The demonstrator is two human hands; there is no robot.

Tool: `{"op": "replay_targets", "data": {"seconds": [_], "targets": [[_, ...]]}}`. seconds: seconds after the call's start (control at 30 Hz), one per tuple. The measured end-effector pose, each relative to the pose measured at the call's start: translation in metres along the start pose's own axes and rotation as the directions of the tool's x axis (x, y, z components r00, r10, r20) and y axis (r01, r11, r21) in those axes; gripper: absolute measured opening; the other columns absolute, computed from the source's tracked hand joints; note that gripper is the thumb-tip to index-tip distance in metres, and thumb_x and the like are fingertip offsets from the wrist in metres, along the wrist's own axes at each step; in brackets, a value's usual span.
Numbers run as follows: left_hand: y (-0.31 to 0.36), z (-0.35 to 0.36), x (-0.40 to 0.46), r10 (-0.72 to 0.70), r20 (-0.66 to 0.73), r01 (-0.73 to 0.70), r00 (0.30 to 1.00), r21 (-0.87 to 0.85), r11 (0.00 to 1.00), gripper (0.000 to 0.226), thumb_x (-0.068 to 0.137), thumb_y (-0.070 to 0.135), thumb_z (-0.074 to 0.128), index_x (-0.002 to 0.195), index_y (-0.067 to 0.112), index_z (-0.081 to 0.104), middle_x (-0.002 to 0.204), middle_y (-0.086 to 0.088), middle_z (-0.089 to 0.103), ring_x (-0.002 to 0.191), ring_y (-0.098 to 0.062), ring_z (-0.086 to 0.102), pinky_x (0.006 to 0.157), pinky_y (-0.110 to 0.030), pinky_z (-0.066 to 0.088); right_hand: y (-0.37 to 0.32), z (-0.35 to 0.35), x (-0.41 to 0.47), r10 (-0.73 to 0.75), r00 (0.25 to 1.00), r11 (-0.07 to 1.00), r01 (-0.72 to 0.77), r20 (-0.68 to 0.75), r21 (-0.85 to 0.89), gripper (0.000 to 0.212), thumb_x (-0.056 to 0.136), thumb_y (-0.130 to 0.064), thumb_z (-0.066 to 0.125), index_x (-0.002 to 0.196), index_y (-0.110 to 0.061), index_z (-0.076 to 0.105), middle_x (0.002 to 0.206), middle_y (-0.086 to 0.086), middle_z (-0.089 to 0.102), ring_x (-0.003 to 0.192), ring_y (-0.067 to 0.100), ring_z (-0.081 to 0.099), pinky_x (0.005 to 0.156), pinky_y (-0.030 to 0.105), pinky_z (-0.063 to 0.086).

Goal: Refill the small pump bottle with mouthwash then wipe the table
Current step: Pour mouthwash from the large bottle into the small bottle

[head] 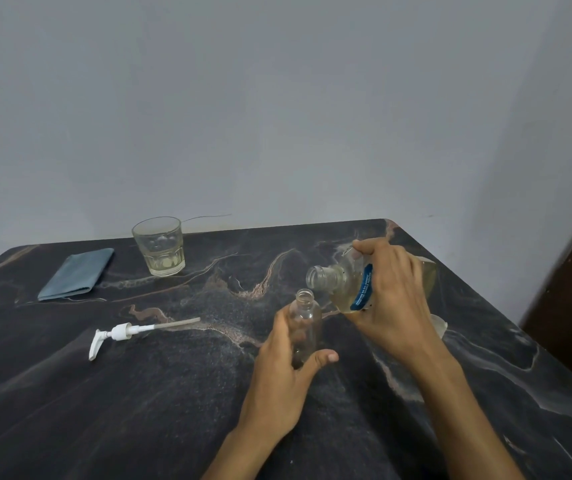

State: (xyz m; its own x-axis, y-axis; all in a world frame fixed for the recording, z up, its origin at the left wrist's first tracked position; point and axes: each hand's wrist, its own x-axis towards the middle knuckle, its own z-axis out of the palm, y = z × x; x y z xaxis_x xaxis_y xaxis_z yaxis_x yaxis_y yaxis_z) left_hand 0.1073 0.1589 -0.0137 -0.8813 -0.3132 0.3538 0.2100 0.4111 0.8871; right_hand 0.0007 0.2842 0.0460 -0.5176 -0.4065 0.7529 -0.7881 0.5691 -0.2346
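The left hand [279,372] wraps its fingers and thumb around the small clear plastic pump bottle [304,327], which stands uncapped near the middle of the dark marbled table [139,410], probably to steady its narrow neck as a target. The right hand [390,296] clasps the larger clear mouthwash bottle with a blue label [343,285], tilted with its open mouth just above and beside the small neck; the pale yellow liquid sits toward its base, and no stream is visible yet. The white pump head with its dip tube [121,332] lies flat to the left, well apart from the pour. The folded blue cloth [74,275] waits at the far left, likely for wiping. Count: 2 bottles, 1 pump head, 1 cloth, 1 faceted glass tumbler [159,245] holding a little pale liquid.
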Motion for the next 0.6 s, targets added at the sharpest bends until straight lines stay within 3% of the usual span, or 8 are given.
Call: {"op": "replay_targets", "data": {"seconds": [0.33, 0.5, 0.6], "targets": [[0.0023, -0.0009, 0.0003, 0.002, 0.0, -0.002, 1.0, 0.014, 1.0, 0.055, 0.066, 0.06, 0.065, 0.11, 0.067, 0.032, 0.117, 0.042, 0.049, 0.11, 0.015, 0.051, 0.088, -0.014, 0.043, 0.0026, 0.0018, 0.0, 0.031, 0.999, 1.0, -0.031, 0.034, 0.002, 0.085, 0.053, -0.016, 0.092, 0.117, -0.029, 0.036, 0.11, -0.002, 0.054, 0.108, 0.02, 0.044, 0.086, 0.027, 0.028], [0.0027, -0.0017, -0.0001, -0.005, 0.002, 0.005, 1.0, 0.023, 1.0, 0.054, 0.066, 0.063, 0.063, 0.11, 0.064, 0.032, 0.116, 0.043, 0.048, 0.109, 0.016, 0.051, 0.084, -0.009, 0.044, 0.0039, 0.0012, 0.0001, 0.011, 1.0, 0.999, -0.01, 0.015, -0.034, 0.087, 0.052, -0.013, 0.091, 0.118, -0.029, 0.037, 0.11, -0.003, 0.054, 0.109, 0.016, 0.037, 0.089, 0.024, 0.023], [0.0018, -0.0016, -0.0002, -0.008, 0.002, 0.008, 1.0, 0.021, 1.0, 0.054, 0.068, 0.059, 0.065, 0.112, 0.059, 0.034, 0.116, 0.04, 0.05, 0.108, 0.014, 0.053, 0.084, -0.01, 0.044, 0.0033, 0.0006, 0.0003, 0.008, 1.0, 0.999, -0.008, -0.001, -0.034, 0.088, 0.049, -0.009, 0.092, 0.117, -0.027, 0.038, 0.109, -0.003, 0.054, 0.107, 0.013, 0.033, 0.086, 0.027, 0.027]]}}
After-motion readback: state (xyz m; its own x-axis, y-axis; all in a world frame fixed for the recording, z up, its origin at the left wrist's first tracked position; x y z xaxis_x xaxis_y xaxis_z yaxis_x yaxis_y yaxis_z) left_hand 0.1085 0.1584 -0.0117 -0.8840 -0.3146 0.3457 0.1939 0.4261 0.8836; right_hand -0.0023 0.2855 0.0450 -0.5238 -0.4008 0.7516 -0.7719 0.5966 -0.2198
